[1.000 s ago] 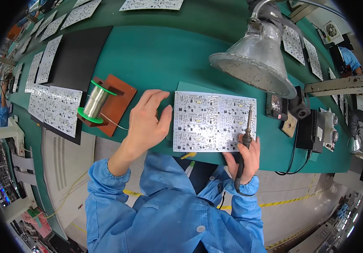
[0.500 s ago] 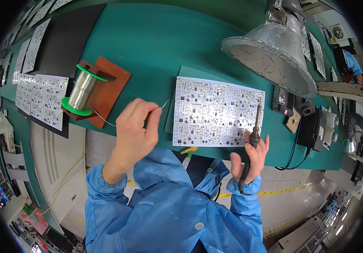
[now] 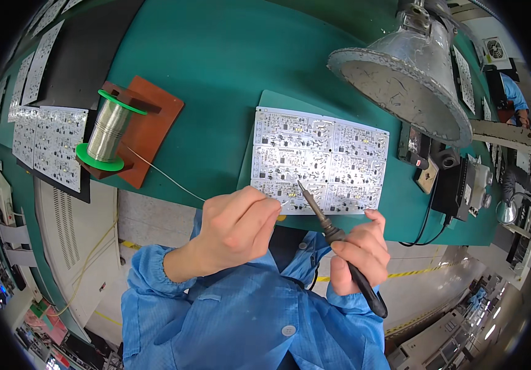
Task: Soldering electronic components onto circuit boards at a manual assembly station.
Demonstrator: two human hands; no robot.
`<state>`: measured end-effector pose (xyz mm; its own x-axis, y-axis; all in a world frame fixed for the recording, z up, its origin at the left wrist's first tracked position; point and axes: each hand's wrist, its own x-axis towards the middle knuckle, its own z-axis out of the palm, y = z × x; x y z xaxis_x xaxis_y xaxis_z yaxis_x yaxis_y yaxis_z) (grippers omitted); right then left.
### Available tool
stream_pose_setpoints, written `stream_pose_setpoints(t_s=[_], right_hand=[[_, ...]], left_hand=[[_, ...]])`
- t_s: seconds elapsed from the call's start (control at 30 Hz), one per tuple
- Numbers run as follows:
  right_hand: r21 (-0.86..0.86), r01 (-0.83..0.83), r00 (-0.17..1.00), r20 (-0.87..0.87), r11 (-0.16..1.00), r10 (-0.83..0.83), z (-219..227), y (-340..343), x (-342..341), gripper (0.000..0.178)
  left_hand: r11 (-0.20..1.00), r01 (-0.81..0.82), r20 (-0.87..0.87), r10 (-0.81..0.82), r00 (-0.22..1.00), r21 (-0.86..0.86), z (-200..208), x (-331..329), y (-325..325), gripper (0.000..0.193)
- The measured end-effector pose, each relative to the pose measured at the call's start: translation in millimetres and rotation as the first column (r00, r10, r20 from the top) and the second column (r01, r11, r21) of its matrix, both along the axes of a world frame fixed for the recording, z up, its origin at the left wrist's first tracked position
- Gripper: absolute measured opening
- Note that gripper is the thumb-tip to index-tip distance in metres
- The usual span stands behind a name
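A panel of white circuit boards point(image 3: 355, 166), packed with small parts, lies on a green sheet in front of me. My left hand point(image 3: 234, 229) pinches solder wire point(image 3: 167, 177) near the panel's lower left corner, its short end poking past the fingertips. That wire runs back to a green-flanged spool point(image 3: 110, 131) on a brown stand point(image 3: 157, 117). In my right hand point(image 3: 361, 256) is a soldering iron point(image 3: 327, 225), its tip pointing up and left over the panel's lower middle. Whether the tip touches a board I cannot tell.
A metal lamp shade or hood point(image 3: 407, 86) hangs over the bench at upper right. Beside it stand a black box point(image 3: 453, 191) with a cable and a small sponge-like tan block point(image 3: 427, 177). More board panels point(image 3: 59, 145) rest on black sheets at left.
My left hand has moved right and down to the panel's edge, drawing the wire along. The soldering iron has swung from upright at the panel's right side to slanting left across it.
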<state>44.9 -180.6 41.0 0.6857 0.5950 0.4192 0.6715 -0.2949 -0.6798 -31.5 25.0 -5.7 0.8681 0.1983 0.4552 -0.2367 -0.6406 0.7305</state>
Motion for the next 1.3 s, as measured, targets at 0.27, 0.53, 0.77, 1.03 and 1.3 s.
stream_pose_setpoints(t_s=[0.27, 0.53, 0.77, 1.03, 1.3], right_hand=[[-0.029, -0.006, 1.000, 0.011, 1.000, 0.006, -0.1, 7.7, 0.3, 0.020], [-0.063, -0.029, 0.999, 0.043, 0.998, 0.031, 1.6, 12.2, 0.9, 0.017], [-0.060, -0.014, 0.998, 0.065, 0.998, 0.018, 2.0, 15.1, -1.2, 0.016], [-0.061, -0.020, 0.998, 0.055, 0.998, 0.024, 3.7, 15.8, 0.5, 0.016], [0.030, 0.122, 0.988, 0.090, 0.992, -0.124, -2.2, 1.5, 8.6, 0.024]], left_hand=[[0.996, -0.050, -0.033, 0.053, 0.998, 0.074, -2.1, 3.3, -2.1, 0.020], [0.997, -0.037, -0.049, 0.040, 0.998, 0.062, -1.2, 5.7, -1.9, 0.020], [0.995, -0.049, -0.055, 0.054, 0.997, 0.083, -2.1, 6.8, -3.3, 0.021], [0.998, -0.051, -0.059, 0.053, 0.997, 0.041, 5.4, 1.8, -3.9, 0.021], [0.979, 0.170, -0.068, -0.179, 0.982, -0.117, 11.5, -10.0, -28.5, 0.021]])
